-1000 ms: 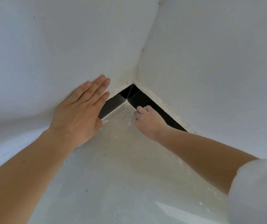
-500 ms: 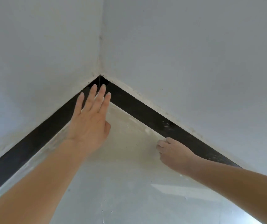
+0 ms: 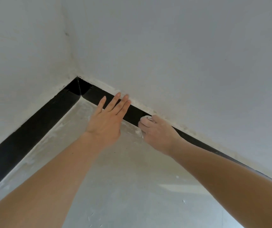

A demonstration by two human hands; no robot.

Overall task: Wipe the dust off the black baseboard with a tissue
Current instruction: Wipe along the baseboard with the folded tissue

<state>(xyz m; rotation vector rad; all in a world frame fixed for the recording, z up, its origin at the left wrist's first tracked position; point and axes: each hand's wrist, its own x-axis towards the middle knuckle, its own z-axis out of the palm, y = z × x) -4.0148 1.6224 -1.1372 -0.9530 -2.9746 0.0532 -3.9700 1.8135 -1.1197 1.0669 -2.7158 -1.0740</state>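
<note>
Here the right hand (image 3: 158, 131) is curled, its fingertips pinching a small white wad against the face of the black baseboard (image 3: 25, 129). The wad is apparently the tissue (image 3: 145, 118), though most of it is hidden under the fingers. Just left of it, nearly touching, the left hand (image 3: 107, 120) lies flat across the same strip, fingers straight and slightly fanned. Its fingertips reach the chalky seam where baseboard meets wall (image 3: 181, 46). Past those fingertips the strip runs bare to the corner (image 3: 78, 86), then turns and continues along the other wall. Behind the right wrist the baseboard carries on, its lower edge partly covered by the forearm. Below both hands spreads the pale, dusty floor (image 3: 132, 181) — whitest along the baseboard's foot.
</note>
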